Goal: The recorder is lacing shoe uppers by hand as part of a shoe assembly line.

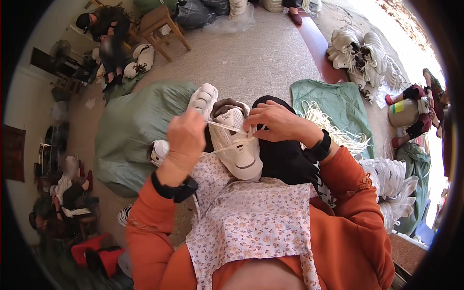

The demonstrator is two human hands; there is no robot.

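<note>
A white sneaker (240, 157) lies across my lap with its toe toward me. Its white shoelace (226, 127) stretches between my two hands above the tongue, and another length of lace loops across the toe side. My left hand (186, 135) is closed around the lace on the left, slightly blurred. Over the sneaker's right edge, my right hand (274, 118) has its fingers bent and pinched at the lace near the eyelets. A second white shoe (203, 99) shows its sole just beyond, beside the first.
A green sack (140, 135) bulges at my left, with part of another white shoe (159, 151) against it. On the right, loose laces (333, 125) lie on a green cloth (316, 92). Strung white shoes (360, 53) are piled farther right. A wooden stool (159, 30) stands ahead; other people sit around.
</note>
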